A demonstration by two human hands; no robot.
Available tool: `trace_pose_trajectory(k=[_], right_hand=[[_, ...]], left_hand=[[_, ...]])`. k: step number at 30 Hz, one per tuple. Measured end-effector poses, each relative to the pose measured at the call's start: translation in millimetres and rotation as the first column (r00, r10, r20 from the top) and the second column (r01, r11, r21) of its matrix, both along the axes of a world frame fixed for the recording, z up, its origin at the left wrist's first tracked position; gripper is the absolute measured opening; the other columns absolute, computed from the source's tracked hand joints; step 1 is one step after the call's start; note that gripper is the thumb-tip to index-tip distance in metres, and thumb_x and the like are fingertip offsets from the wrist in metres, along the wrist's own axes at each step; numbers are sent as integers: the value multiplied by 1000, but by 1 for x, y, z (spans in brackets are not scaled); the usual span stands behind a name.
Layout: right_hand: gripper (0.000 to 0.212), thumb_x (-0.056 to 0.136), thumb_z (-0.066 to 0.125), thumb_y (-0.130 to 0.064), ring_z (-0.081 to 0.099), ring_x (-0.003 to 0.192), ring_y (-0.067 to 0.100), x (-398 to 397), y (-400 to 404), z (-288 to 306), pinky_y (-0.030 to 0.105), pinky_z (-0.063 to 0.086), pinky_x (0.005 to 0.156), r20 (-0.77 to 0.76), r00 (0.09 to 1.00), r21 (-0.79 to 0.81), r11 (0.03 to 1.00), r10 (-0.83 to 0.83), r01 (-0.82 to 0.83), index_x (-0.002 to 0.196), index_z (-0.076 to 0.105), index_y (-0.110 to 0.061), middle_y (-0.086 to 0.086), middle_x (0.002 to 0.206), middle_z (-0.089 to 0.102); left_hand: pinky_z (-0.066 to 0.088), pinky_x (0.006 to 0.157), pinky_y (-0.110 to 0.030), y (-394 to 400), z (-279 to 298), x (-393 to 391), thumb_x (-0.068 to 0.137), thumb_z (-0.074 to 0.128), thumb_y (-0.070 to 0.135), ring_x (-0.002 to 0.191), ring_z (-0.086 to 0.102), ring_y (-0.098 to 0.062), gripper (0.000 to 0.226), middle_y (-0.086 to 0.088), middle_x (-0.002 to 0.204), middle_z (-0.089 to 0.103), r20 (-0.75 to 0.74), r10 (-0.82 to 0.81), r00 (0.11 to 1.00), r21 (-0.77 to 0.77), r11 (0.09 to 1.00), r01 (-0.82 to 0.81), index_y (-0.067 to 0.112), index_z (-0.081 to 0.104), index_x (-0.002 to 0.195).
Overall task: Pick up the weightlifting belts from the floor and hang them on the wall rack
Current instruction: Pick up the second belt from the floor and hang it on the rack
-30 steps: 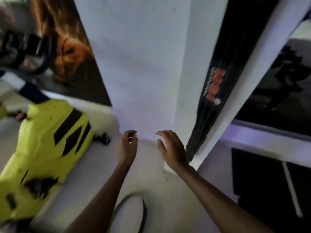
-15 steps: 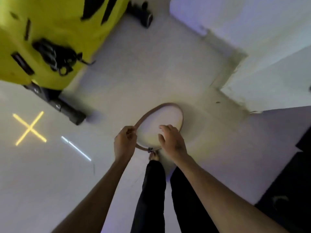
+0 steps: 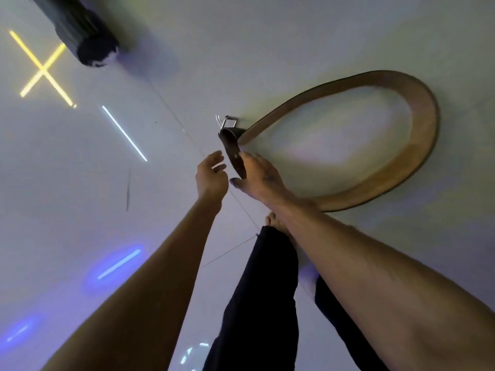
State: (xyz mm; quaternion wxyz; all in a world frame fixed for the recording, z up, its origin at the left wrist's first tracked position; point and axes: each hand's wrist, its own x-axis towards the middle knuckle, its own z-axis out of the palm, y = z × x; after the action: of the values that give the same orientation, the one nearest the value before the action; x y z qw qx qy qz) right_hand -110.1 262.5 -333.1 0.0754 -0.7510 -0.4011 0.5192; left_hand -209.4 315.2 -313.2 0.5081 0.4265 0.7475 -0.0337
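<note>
Fingertips (image 3: 242, 159) of my right hand (image 3: 258, 178) touch the dark strap end (image 3: 235, 156) of the tan leather weightlifting belt (image 3: 426, 121), spread loosely, not yet closed around it. Just beside them, my left hand (image 3: 211, 175) hangs open, fingers lightly curled, holding nothing. Beyond my right fingertips sits the belt's metal buckle (image 3: 227, 121), and the loop curves away to their right, standing on edge on the pale glossy floor (image 3: 267, 49). Below my wrists, my bare foot (image 3: 276, 223) and black trouser leg (image 3: 262, 290) show.

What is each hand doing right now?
Left hand: open, empty, beside the belt.
Right hand: fingers at the belt's dark strap end, grip not yet clearly closed.
</note>
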Motion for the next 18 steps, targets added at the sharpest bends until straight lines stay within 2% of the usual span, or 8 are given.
trace_pose_trajectory(k=[2,4,7,10,12,13,15,18], right_hand=[[55,85,74,-21,61,116,30,-7,6,-17,39,53,94,26,999,28,999,36,-36,133,48,-12,11,127,62],[57,85,71,-9,64,112,30,-4,8,-21,38,55,91,18,1000,45,999,8,-9,136,47,-13,12,125,65],[47,87,69,-11,68,104,26,17,4,4,30,55,74,-56,995,53,995,-78,80,130,52,-16,9,117,70],[45,86,71,-22,71,95,24,48,-8,64,28,52,71,-155,975,26,986,-158,164,127,51,-19,5,115,71],[54,81,71,-24,72,85,22,71,-20,119,35,58,74,-222,953,14,977,-204,212,128,46,-30,3,111,72],[57,78,70,-23,73,79,20,84,-27,146,37,59,73,-252,941,9,972,-227,237,128,44,-36,1,108,71],[65,74,68,-13,72,70,16,110,-43,197,34,57,64,-305,912,0,957,-275,288,126,40,-40,0,105,69],[70,72,65,-6,71,71,23,148,-68,267,37,56,60,-332,863,10,913,-382,408,124,37,-43,4,104,67]], left_hand=[[54,75,-22,1,-11,-1,88,35,-26,118,62,-21,70,-9,136,64,65,0,998,-53,999,4,8,51,146],[54,83,-26,2,-11,-1,92,36,-23,120,62,-22,66,-9,133,64,81,18,997,-61,998,-13,9,50,147],[53,98,-35,3,11,7,106,42,5,116,61,-22,39,-11,129,64,58,80,995,-25,997,-78,10,53,143],[47,91,-35,8,57,29,107,45,35,93,54,-18,32,-6,103,62,112,80,990,-108,992,-68,9,62,111],[48,84,-32,12,99,49,105,48,45,86,56,-14,36,-2,97,61,206,123,971,-212,974,-79,14,62,93],[50,85,-31,13,121,60,104,49,45,88,61,-14,37,-3,98,65,270,153,951,-260,962,-80,14,64,92],[57,88,-32,10,169,84,105,51,38,96,68,-18,32,-4,100,71,384,162,909,-296,954,-44,11,68,100],[63,72,-26,-2,241,123,103,57,22,94,73,-17,27,-6,98,75,506,38,862,-174,983,59,7,65,124]])
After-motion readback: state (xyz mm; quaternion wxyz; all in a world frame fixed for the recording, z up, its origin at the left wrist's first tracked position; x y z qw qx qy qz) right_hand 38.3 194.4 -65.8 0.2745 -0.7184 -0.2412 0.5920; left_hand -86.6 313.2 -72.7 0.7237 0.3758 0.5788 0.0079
